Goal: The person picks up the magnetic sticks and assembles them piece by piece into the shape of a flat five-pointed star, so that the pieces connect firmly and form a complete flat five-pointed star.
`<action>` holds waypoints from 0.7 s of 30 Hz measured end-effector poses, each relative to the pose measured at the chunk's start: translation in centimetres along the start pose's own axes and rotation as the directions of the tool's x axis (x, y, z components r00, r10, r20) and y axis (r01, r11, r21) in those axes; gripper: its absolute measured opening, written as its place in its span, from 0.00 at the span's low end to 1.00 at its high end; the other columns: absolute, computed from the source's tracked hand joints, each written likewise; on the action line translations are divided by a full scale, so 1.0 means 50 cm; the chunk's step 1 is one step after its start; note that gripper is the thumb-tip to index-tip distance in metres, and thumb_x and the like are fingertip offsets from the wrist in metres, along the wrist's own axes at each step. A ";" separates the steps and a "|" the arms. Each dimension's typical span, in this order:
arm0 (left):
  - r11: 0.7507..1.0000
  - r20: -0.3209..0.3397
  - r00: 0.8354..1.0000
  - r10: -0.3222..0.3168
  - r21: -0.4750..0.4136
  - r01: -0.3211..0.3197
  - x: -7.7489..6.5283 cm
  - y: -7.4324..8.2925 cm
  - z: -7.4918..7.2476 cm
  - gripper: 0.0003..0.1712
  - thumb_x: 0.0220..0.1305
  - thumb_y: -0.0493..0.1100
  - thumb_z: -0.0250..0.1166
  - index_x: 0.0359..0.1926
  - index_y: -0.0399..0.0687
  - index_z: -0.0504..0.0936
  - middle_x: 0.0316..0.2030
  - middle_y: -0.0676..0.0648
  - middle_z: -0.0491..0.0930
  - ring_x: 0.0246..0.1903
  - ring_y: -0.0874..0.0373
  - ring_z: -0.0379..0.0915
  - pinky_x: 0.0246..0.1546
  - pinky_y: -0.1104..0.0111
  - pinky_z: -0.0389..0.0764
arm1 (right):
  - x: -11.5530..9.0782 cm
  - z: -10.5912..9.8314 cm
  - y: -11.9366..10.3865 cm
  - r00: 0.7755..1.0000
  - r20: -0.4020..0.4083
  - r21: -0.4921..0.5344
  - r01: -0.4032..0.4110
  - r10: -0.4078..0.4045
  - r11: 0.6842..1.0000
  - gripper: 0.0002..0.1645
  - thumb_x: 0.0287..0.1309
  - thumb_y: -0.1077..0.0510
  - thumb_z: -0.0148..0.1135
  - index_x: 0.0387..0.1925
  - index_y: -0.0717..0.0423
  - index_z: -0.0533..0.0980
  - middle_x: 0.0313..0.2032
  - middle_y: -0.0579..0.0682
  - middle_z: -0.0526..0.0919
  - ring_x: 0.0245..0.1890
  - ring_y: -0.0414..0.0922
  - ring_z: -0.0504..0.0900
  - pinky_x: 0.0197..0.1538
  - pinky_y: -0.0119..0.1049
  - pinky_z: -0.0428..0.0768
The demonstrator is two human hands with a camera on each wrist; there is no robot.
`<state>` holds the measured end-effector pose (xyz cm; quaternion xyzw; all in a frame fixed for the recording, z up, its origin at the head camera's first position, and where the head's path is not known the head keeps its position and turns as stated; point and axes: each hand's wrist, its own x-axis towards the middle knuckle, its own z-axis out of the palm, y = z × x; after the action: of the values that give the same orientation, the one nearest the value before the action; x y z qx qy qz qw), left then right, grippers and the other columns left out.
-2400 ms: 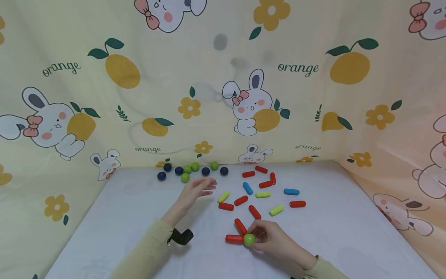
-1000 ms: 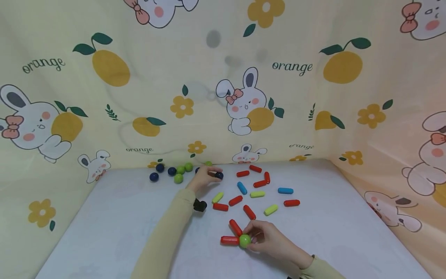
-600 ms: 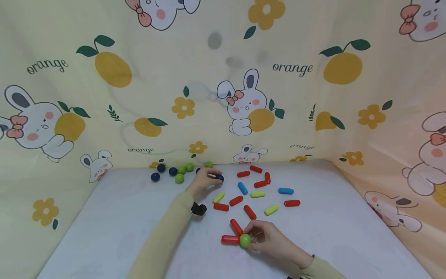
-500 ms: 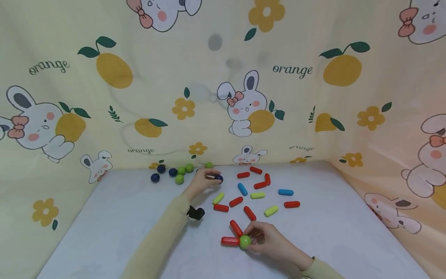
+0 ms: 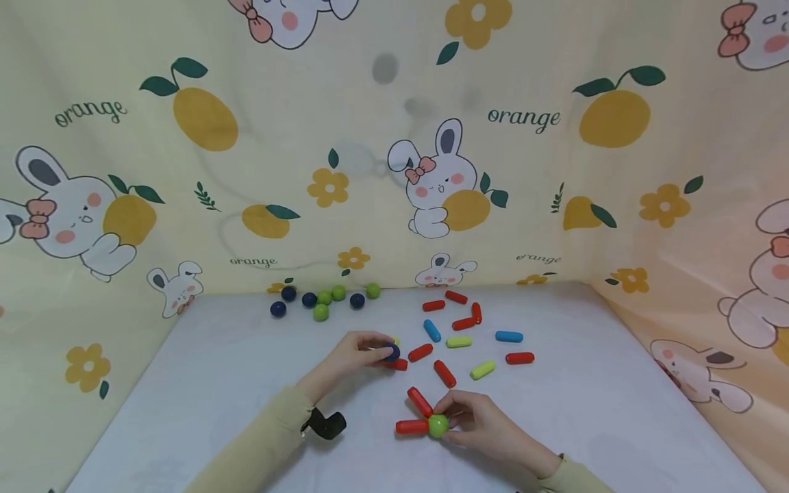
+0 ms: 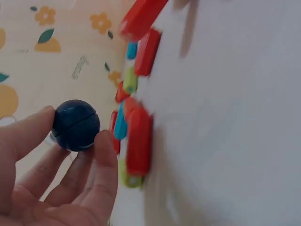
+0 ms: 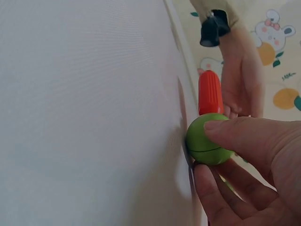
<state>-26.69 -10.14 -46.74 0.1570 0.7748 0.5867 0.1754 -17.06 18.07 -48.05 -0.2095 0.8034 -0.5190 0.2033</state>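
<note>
While my left fingers (image 6: pixel 106 169) pinch a seamed navy ball (image 6: pixel 76 126), my right fingers (image 7: pixel 209 190) pinch a green ball (image 7: pixel 201 142); the backdrop (image 5: pixel 357 109) reads "orange".

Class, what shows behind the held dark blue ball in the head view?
Parts of a yellow-green stick and a red stick; the dark blue ball and left hand cover the rest.

Navy ball (image 6: pixel 75 125) and lime-green ball (image 7: pixel 198 140) contrasted with red sticks (image 5: pixel 411 428). Tabletop (image 5: pixel 555 424) was whitish; sleeves (image 5: pixel 255 438) pale khaki; cream backdrop (image 5: pixel 364 229) bore printed rabbits (image 5: pixel 430 222), oranges (image 5: pixel 466 210), flowers (image 5: pixel 329 187).
</note>
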 end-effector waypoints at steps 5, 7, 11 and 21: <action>1.000 0.035 0.999 -0.007 0.007 0.007 -0.018 -0.009 0.022 0.19 0.64 0.45 0.65 0.53 0.41 0.80 0.43 0.47 0.81 0.41 0.55 0.78 0.43 0.65 0.81 | -0.002 0.000 -0.001 1.000 0.005 0.015 0.008 -0.009 1.000 0.19 0.52 0.57 0.72 0.47 0.51 0.78 0.44 0.46 0.80 0.44 0.45 0.80 0.49 0.32 0.79; 1.000 0.040 0.999 0.000 0.031 -0.001 -0.022 -0.010 0.030 0.18 0.63 0.46 0.65 0.52 0.43 0.81 0.42 0.48 0.81 0.41 0.56 0.77 0.42 0.66 0.81 | -0.003 0.000 -0.002 1.000 0.006 0.023 0.018 -0.018 1.000 0.19 0.52 0.58 0.72 0.47 0.52 0.77 0.45 0.47 0.80 0.44 0.45 0.80 0.49 0.33 0.79; 0.999 0.067 0.998 0.006 0.035 -0.008 -0.025 -0.008 0.043 0.18 0.62 0.47 0.67 0.50 0.45 0.81 0.42 0.49 0.82 0.40 0.56 0.78 0.41 0.66 0.82 | -0.005 0.000 -0.004 1.000 0.006 0.039 0.027 -0.028 0.999 0.20 0.52 0.60 0.71 0.47 0.53 0.77 0.45 0.48 0.80 0.44 0.45 0.80 0.50 0.35 0.79; 1.000 0.068 0.997 -0.024 0.012 0.023 -0.037 0.000 0.061 0.18 0.63 0.45 0.65 0.51 0.41 0.81 0.43 0.48 0.81 0.41 0.56 0.78 0.42 0.65 0.82 | -0.005 0.000 -0.009 1.000 0.003 0.032 0.021 -0.021 0.999 0.20 0.52 0.59 0.71 0.47 0.54 0.77 0.45 0.48 0.80 0.44 0.46 0.80 0.50 0.35 0.79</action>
<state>-23.66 -8.37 -47.32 0.1687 0.7734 0.5746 0.2077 -16.78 18.04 -47.63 -0.2156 0.7923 -0.5337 0.2026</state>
